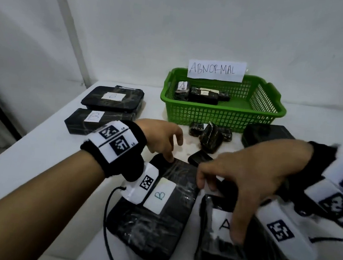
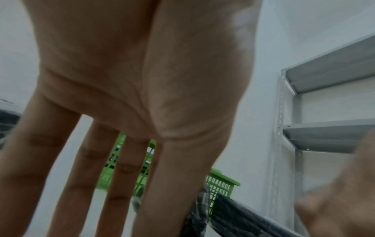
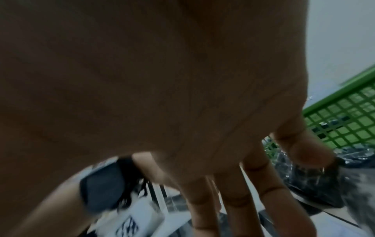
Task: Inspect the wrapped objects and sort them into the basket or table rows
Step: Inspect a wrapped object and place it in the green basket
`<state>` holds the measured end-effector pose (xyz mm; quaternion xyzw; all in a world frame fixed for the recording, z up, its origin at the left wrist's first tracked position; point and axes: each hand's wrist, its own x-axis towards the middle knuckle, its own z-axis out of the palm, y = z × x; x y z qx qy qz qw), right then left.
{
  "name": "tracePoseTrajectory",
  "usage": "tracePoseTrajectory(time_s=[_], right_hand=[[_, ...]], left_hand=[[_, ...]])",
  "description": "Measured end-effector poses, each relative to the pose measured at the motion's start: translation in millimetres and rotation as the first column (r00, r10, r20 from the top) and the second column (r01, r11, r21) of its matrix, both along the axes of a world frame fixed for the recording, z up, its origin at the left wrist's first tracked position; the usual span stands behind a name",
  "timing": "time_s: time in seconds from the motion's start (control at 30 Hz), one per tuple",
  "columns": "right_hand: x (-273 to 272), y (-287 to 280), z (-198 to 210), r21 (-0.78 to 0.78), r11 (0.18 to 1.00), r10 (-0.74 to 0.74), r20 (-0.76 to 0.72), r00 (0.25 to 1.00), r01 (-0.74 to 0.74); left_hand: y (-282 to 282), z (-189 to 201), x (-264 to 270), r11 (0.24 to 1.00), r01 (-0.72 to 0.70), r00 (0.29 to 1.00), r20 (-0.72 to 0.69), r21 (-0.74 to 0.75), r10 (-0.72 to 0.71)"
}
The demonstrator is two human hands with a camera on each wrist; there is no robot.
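Inspection under way: right hand point(image 1: 251, 179) pinches the A parcel point(image 1: 227, 240) beside the B parcel point(image 1: 159, 204), which the straight-fingered left hand point(image 1: 161, 137) touches; next, basket point(image 1: 220, 113) or row.

Bare table point(image 1: 38, 150) lies open along the left edge. Two labelled black packages point(image 1: 105, 111) block the far left. Green basket point(image 1: 220, 111) closes the back; small wrapped bundles point(image 1: 210, 135) crowd the strip just before it.
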<state>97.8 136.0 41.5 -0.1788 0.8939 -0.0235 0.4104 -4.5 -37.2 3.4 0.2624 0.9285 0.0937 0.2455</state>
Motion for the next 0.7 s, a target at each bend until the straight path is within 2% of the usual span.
tracePoseTrajectory(time_s=[0.07,0.1,0.27,0.43,0.5,0.57,0.7], right_hand=[[9.9,-3.1,-9.8,0.08,0.996,0.05,-0.048,0.998,-0.046],[10.5,-2.4,-14.1,0.064,0.998,0.026,-0.079,0.997,-0.021],[-12.1,18.7,-24.7,-0.125,0.983,-0.152,-0.166,0.974,0.132],[-20.6,33.0,-29.2,-0.308,0.936,-0.264,-0.29,0.92,0.171],[-24.3,37.8,-32.1,-0.463,0.866,-0.374,-0.349,0.859,0.189],[-30.8,44.8,-34.1,-0.627,0.757,-0.505,-0.383,0.773,0.185],[-39.8,56.0,-30.2,-0.853,0.496,-0.708,-0.29,0.644,0.162]], left_hand=[[0.5,0.7,-0.5,0.999,-0.005,1.0,0.018,0.049,0.004],[1.0,1.6,-0.8,0.997,-0.004,1.0,0.0,0.078,0.004],[9.4,3.5,5.2,0.982,0.002,1.0,-0.028,0.191,0.003],[16.5,8.6,10.3,0.961,-0.084,0.988,0.149,0.263,0.045],[17.8,12.7,11.4,0.958,-0.1,0.978,0.203,0.267,0.046],[17.1,17.5,11.8,0.931,-0.121,0.968,0.248,0.346,0.034],[11.7,31.0,6.6,0.804,-0.158,0.97,0.241,0.574,0.018]])
